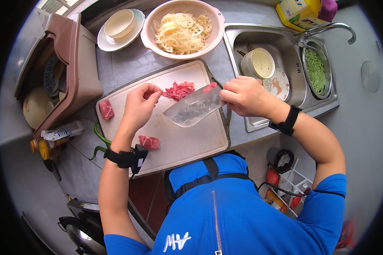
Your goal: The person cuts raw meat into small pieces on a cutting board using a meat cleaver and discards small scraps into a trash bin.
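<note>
A cleaver [196,106] is in my right hand [244,95], its broad blade tilted over the cutting board [191,140]. One piece of red meat [210,87] clings to the blade near its upper edge. Behind the blade lies a pile of sliced raw meat [180,90]. My left hand [143,103] has thumb and fingertips drawn together at the pile's left end; whether a strip is pinched there is unclear. Two chunks of raw meat rest on the board, one chunk [106,110] at the left edge and another chunk [149,142] nearer my body.
A colander [146,38] of sliced lotus root stands behind the board, beside a bowl on a plate [107,44]. Right is a sink [293,54] holding dishes, with green beans [316,71] in a basin. Green chilies [99,149] and a brown dish cabinet [86,70] are left.
</note>
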`<state>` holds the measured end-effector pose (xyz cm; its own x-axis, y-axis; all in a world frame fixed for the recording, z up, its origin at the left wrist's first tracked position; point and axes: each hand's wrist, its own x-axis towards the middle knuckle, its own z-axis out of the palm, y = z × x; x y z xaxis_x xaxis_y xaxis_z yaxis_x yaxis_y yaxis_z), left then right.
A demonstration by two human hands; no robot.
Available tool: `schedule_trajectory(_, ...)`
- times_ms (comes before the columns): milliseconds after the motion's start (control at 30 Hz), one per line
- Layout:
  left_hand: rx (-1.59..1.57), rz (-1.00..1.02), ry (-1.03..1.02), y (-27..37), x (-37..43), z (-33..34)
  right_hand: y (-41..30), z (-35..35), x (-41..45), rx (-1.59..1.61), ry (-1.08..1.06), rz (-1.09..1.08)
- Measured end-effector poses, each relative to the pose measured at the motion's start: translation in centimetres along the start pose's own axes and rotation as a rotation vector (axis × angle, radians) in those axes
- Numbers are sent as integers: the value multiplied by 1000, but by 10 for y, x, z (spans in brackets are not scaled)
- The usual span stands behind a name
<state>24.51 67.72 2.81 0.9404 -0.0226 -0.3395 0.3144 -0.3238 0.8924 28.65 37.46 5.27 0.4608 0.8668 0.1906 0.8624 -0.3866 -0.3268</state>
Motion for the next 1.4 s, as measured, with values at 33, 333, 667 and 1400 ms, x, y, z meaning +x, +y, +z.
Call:
schedule_trajectory(33,74,18,-112,4,5,3,5,3,-1,-51,-4,-79)
schedule_trajectory(333,202,74,-278,29,20,49,21,41,19,-92,10,-314)
schedule_trajectory(667,474,280,-161,7,28,52,17,47,33,-7,76,-430)
schedule_trajectory(1400,421,152,160,8,-48,-43,18,18,44,59,-335,114)
